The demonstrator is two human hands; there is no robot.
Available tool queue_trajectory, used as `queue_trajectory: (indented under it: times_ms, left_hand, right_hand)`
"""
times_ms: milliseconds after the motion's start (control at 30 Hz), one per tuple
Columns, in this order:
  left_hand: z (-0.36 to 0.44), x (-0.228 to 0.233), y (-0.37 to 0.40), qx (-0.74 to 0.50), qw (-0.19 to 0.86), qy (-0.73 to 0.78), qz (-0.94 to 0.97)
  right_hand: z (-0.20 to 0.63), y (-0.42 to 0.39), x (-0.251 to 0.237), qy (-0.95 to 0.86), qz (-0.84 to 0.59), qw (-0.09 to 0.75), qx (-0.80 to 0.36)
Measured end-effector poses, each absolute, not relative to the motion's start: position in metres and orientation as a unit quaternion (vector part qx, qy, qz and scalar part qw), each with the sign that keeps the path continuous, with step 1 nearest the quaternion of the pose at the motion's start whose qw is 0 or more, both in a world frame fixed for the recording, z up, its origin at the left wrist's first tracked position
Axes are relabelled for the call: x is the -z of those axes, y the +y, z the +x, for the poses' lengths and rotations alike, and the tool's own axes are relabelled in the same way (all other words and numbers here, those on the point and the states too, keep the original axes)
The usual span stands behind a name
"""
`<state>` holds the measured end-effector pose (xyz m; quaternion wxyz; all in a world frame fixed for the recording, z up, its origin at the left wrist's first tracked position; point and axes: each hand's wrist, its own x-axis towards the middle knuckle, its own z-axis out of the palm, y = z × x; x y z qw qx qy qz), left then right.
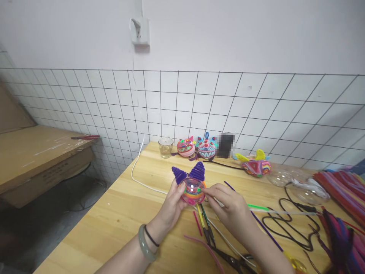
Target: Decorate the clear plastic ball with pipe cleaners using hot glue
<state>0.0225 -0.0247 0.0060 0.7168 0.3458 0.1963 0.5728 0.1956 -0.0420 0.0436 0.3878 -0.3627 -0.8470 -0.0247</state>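
Observation:
My left hand [171, 203] holds a small round craft head [193, 190], wrapped in rainbow pipe cleaners, with two purple pointed ears [189, 173]. It is held up above the wooden table [119, 217]. My right hand [228, 203] touches the craft's right side with pinched fingertips. A grey bangle and a black band sit on my left wrist. Loose pipe cleaners [203, 222] in red, yellow, green and pink lie on the table just below my hands.
Three finished craft heads [207, 147] and a glass cup [165, 147] stand along the tiled wall. Clear plastic half-shells [288, 177], a pile of pipe cleaners [342, 182], black cord [288, 224] and scissors [234, 260] lie to the right. A white cable [137, 171] runs down from the wall socket.

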Motion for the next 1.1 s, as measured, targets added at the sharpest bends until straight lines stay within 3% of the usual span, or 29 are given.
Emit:
queue_trajectory:
  times_ms: [233,1100]
  left_hand:
    - [0.0230,-0.0080,-0.0265,-0.570,0.731,0.185,0.327]
    - [0.0243,-0.0077,-0.0249,-0.562,0.746,0.200,0.297]
  right_hand:
    - [0.1990,-0.0415,-0.0414,-0.860,-0.358,0.352,0.090]
    - [0.2000,-0.0410,-0.0414,-0.867,-0.359,0.305,0.161]
